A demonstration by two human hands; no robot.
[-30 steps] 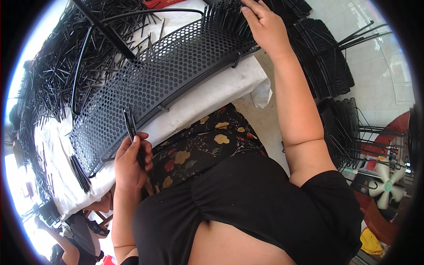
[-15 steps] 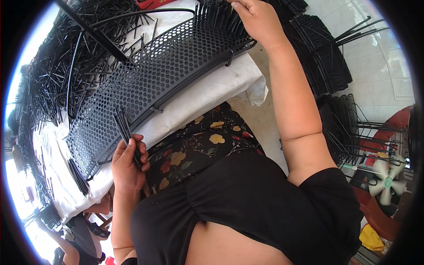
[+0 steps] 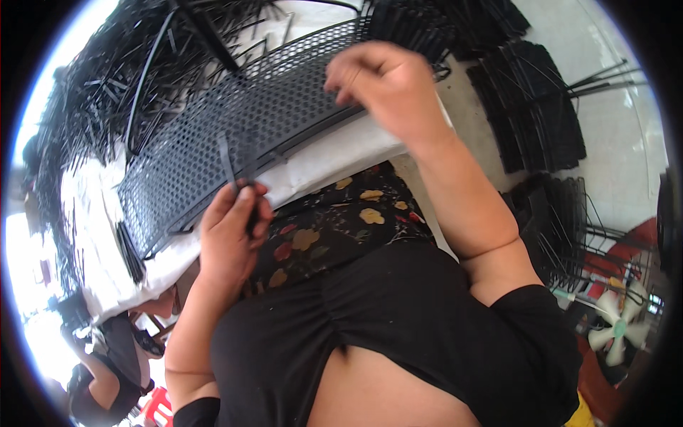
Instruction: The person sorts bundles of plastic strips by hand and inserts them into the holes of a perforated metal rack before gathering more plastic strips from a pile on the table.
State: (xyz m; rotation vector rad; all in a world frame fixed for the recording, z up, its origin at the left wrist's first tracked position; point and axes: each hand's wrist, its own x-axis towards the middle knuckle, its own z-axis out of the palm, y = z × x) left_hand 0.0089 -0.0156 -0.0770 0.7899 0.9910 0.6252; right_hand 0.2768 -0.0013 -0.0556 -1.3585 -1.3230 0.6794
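A long black panel (image 3: pixel 192 149) full of round holes lies over the white-covered table edge in front of me. My left hand (image 3: pixel 229 231) is closed around a few thin black strips (image 3: pixel 226 158), which stick up from its thumb and fingers in front of the panel. Above the panel's right part is my right hand (image 3: pixel 398 92), its fingers bent and smeared by motion, so whether they hold anything is unclear. Dark strips (image 3: pixel 409 28) stand packed in the panel's far right end.
A big heap of loose black strips (image 3: pixel 85 99) covers the far left. A black bar (image 3: pixel 210 35) slants down to the panel. Strip-filled black panels (image 3: pixel 537 107) rest on the floor at right, and a fan (image 3: pixel 619 327) stands at lower right. A co-worker's arm (image 3: pixel 103 377) shows lower left.
My right hand has come down and nearer from the panel's far right end. My left hand with its strips has shifted slightly up and right in the picture as the view moved.
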